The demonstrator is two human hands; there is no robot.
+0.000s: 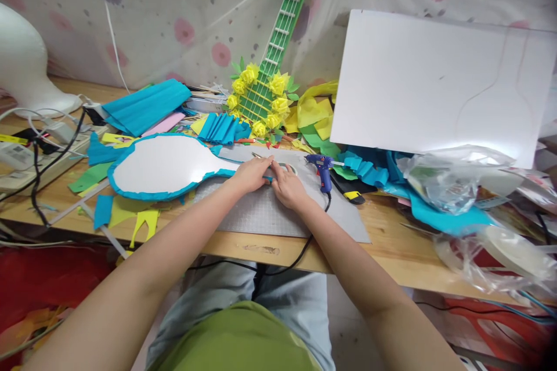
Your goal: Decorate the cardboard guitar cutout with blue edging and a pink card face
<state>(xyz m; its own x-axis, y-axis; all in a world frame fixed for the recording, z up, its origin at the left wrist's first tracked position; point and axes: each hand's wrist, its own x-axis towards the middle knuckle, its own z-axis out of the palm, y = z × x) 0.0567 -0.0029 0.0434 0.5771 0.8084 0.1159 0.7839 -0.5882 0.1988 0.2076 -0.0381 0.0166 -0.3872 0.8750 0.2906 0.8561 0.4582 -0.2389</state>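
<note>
Left of centre in frame lies my white board (159, 167), edged in blue paper (152, 196); it looks light, stiff and easily creased, best held by its narrow neck (219, 166). Mid-frame, my left hand (253, 174) and right hand (288, 187) meet near the neck's end; whether gripping it, I cannot tell. A glue gun (324, 173) lies just right.

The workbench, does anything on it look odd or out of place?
Mostly the black cord of the glue gun: it runs off the front edge of the workbench toward the person's lap, where it might snag.
</note>
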